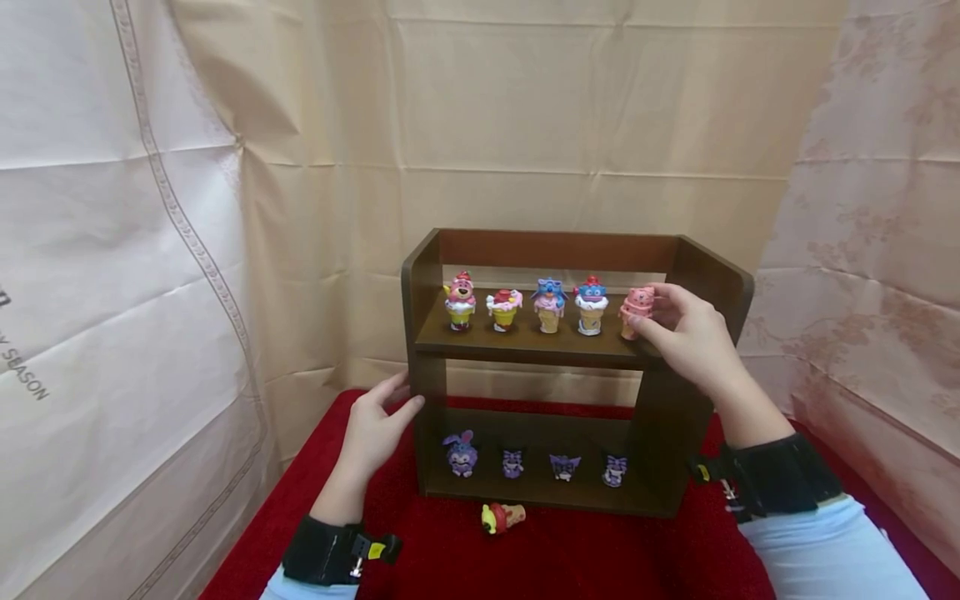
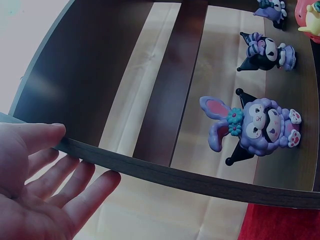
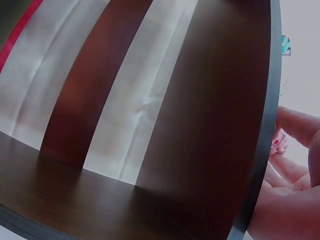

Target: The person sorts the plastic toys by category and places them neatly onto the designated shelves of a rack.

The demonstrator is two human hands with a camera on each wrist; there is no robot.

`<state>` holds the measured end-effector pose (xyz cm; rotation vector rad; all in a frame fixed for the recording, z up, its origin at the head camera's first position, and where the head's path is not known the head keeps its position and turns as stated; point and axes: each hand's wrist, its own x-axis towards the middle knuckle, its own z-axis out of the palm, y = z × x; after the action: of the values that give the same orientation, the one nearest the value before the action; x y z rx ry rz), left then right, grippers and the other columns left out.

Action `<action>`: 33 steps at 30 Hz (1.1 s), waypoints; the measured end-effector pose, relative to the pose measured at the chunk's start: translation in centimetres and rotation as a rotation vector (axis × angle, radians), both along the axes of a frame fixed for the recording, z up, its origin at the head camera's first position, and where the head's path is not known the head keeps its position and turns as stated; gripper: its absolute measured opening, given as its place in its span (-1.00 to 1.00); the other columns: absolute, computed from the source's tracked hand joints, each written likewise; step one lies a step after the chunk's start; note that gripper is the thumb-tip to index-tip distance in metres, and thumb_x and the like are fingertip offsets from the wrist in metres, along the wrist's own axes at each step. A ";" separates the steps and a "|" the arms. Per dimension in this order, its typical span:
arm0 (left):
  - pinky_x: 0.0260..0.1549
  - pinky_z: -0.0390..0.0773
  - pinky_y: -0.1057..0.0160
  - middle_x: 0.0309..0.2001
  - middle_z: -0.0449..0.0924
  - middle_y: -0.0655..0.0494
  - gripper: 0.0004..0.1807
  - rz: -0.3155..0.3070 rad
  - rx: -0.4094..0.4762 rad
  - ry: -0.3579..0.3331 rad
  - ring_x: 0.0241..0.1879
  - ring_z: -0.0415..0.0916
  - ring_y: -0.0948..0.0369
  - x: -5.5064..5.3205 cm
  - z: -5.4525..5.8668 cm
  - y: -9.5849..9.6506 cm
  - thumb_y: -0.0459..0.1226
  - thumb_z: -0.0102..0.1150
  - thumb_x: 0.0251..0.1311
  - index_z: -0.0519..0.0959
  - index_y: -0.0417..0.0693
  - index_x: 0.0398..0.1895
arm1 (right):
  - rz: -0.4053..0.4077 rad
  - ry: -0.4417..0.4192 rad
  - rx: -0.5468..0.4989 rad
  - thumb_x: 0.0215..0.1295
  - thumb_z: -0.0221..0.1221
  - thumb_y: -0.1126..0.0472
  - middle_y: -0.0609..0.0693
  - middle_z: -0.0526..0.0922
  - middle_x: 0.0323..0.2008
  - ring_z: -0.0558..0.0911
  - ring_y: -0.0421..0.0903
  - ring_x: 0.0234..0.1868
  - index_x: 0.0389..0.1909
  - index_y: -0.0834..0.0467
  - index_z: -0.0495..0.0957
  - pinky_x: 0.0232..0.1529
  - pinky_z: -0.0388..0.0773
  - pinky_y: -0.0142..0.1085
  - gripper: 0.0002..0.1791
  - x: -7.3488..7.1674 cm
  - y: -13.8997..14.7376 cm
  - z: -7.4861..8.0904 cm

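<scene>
A brown two-tier shelf (image 1: 525, 354) stands on a red cloth. On its upper tier, at the right end of a row of ice-cream-cone figurines, my right hand (image 1: 690, 333) pinches a pink cone figurine (image 1: 637, 310) between thumb and fingers. The figurine is upright at the board. In the right wrist view, the board's edge hides most of the pink figurine (image 3: 279, 143). My left hand (image 1: 377, 429) rests against the shelf's left side panel, fingers loosely extended. The left wrist view shows its thumb and fingertips (image 2: 111, 178) at the panel's edge.
Left of the pink figurine stand several cone figurines, including a blue-topped one (image 1: 591, 307) and a pink bear (image 1: 461, 302). Small purple figurines (image 1: 461, 455) line the lower tier. A yellow-and-red cone figurine (image 1: 501, 517) lies on the red cloth (image 1: 577, 562) in front.
</scene>
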<state>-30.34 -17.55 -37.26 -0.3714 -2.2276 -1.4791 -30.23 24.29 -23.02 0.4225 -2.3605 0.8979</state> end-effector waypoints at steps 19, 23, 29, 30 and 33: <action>0.04 0.62 -0.05 0.29 0.54 -0.15 -0.44 -0.004 0.006 -0.002 0.19 0.57 -0.07 -0.2 0.1 0.1 -0.22 0.31 0.36 0.49 -0.13 0.39 | 0.007 -0.062 -0.001 0.42 0.28 0.01 0.32 0.62 0.11 0.65 0.29 0.09 0.29 0.22 0.44 0.13 0.45 0.29 -0.44 -0.8 0.1 0.3; 0.03 0.63 -0.04 0.28 0.55 -0.14 -0.45 0.001 0.003 0.004 0.19 0.58 -0.06 -0.2 0.0 0.2 -0.22 0.30 0.36 0.49 -0.13 0.39 | 0.009 -0.062 -0.001 0.42 0.28 0.02 0.32 0.63 0.11 0.65 0.29 0.08 0.29 0.23 0.44 0.14 0.44 0.29 -0.44 -0.8 0.0 0.4; 0.03 0.63 -0.04 0.27 0.56 -0.12 -0.46 0.008 0.003 0.003 0.18 0.58 -0.04 -0.3 -0.1 0.1 -0.23 0.30 0.36 0.50 -0.12 0.38 | 0.017 -0.068 -0.004 0.41 0.29 0.03 0.31 0.62 0.11 0.65 0.29 0.09 0.28 0.24 0.44 0.13 0.46 0.27 -0.44 -0.8 -0.1 0.4; 0.04 0.63 -0.04 0.27 0.56 -0.12 -0.46 0.008 0.004 0.002 0.18 0.58 -0.05 -0.2 -0.1 0.1 -0.24 0.30 0.36 0.50 -0.13 0.38 | 0.018 -0.070 -0.005 0.41 0.29 0.03 0.31 0.62 0.11 0.65 0.29 0.09 0.29 0.24 0.44 0.13 0.47 0.26 -0.44 -0.8 -0.1 0.4; 0.04 0.63 -0.05 0.27 0.56 -0.13 -0.46 0.006 0.009 0.000 0.18 0.58 -0.05 -0.2 -0.2 0.0 -0.25 0.31 0.35 0.50 -0.13 0.38 | 0.020 -0.075 -0.005 0.40 0.29 0.02 0.31 0.61 0.12 0.64 0.30 0.10 0.29 0.24 0.44 0.12 0.48 0.26 -0.43 -0.8 -0.1 0.4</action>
<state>-30.53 -17.52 -37.45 -0.3618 -2.2196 -1.4861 -31.07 24.15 -22.60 0.4176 -2.4255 0.9440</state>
